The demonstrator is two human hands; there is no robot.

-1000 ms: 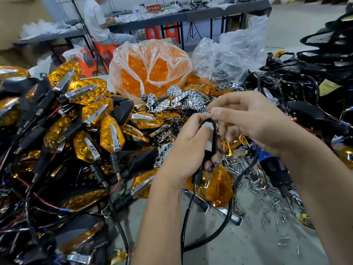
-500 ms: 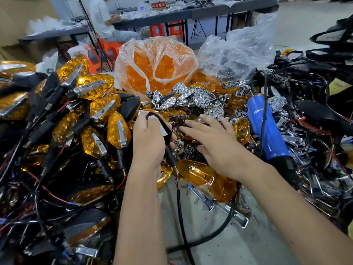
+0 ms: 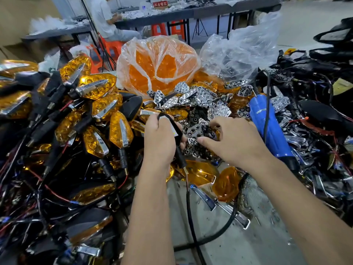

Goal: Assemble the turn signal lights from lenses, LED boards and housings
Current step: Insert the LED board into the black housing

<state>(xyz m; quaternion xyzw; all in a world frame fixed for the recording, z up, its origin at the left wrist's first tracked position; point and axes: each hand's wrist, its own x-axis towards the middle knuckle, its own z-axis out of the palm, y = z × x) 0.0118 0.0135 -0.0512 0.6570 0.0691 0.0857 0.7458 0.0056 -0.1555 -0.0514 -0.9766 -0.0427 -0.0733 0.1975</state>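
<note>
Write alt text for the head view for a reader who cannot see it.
The left hand grips a black housing with a trailing wire while the right hand picks a chrome reflector from a heap. Finished amber turn signals are piled at left; a blue screwdriver lies at right.

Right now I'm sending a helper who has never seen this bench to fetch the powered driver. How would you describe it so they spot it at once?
Start at the big clear bag of orange lenses at the back of the bench and look to its right, past the heap of chrome reflectors. The blue screwdriver lies there, slanting, beside the right hand. It is the only big blue cylinder, with a black cord across it.
</note>
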